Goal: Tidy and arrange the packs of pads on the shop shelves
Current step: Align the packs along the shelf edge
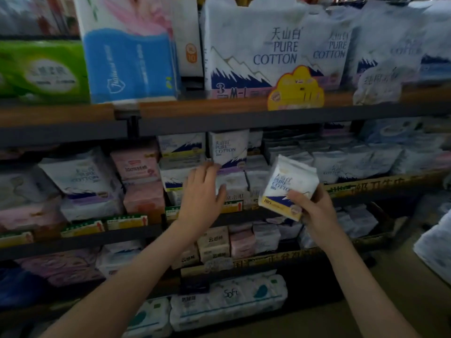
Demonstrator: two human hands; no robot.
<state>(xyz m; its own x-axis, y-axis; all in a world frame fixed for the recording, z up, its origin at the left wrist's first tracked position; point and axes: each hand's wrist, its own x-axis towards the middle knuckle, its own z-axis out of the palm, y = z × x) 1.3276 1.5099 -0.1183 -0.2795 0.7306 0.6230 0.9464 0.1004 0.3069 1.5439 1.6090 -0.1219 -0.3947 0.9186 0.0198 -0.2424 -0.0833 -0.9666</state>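
My right hand [314,211] grips a Pure Cotton pack [288,186] off-shelf; left hand [202,191], fingers spread, touches the stacked packs [229,152]; middle shelf [219,217] mostly untidied, I judge.

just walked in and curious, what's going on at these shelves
A person is tidying shop shelves full of pad packs. The right hand holds a small white pack with a yellow band, tilted, off the shelf. The left hand, spread open, reaches to the stacked packs on the middle shelf.
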